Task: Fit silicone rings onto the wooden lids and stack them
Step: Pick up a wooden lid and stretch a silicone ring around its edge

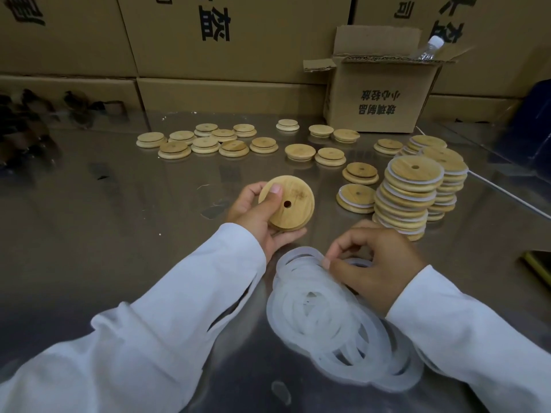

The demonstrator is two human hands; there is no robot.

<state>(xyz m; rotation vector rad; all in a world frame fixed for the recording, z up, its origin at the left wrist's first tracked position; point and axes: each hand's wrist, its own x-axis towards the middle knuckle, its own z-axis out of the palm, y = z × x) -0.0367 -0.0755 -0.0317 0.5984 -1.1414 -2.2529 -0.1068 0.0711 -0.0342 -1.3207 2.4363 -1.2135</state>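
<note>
Your left hand (256,219) grasps a wooden lid (298,192) just beyond the pile of silicone rings (322,320), with the thumb lying across its face. The lid is round, of pale bamboo colour, with a small hole near the middle and a stepped edge. Your right hand (378,263) has its fingers curled and pinches the top ring (301,254) at the far edge of the pile. The rings are milky, half transparent and flat, and they lie loosely over each other.

Beyond the pile to the right stand stacks of lids (408,198) with white rings between the layers. Farther beyond the pile, loose lids (205,141) are scattered on the glossy grey table (119,234). Behind these stand a small open carton (384,99) and a wall of big cartons (238,40).
</note>
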